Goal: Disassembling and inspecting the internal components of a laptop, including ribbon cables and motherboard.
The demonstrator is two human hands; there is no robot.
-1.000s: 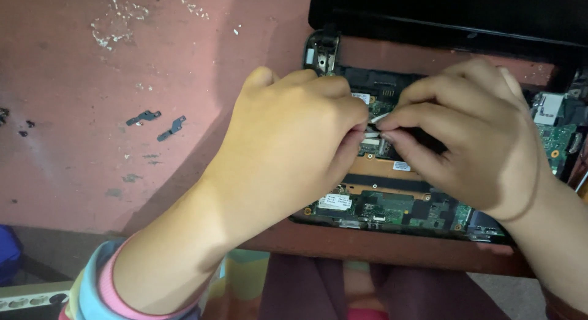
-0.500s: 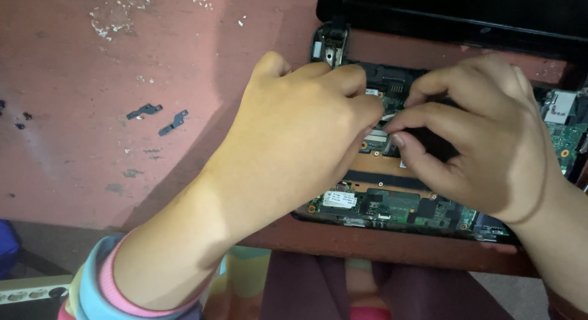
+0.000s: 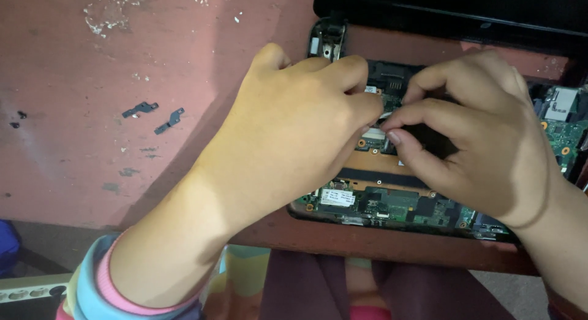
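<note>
An opened laptop base (image 3: 429,173) lies on the red table, its green circuit board (image 3: 392,207) exposed and its black screen (image 3: 453,11) standing at the back. My left hand (image 3: 294,130) is curled over the middle of the board, fingertips down and hidden. My right hand (image 3: 484,136) meets it from the right, thumb and forefinger pinched on a small white flat cable (image 3: 383,113) where the two hands touch. A metal hinge (image 3: 327,41) shows just behind my left hand.
Two small dark metal brackets (image 3: 139,109) (image 3: 169,120) lie on the worn red table (image 3: 122,63) to the left. The table's front edge (image 3: 367,240) runs below the laptop. A blue object (image 3: 7,246) and a white strip (image 3: 30,290) sit at the lower left.
Both hands stay together at the same spot on the board and have shifted slightly toward the hinge. The pinch on the white cable is held.
</note>
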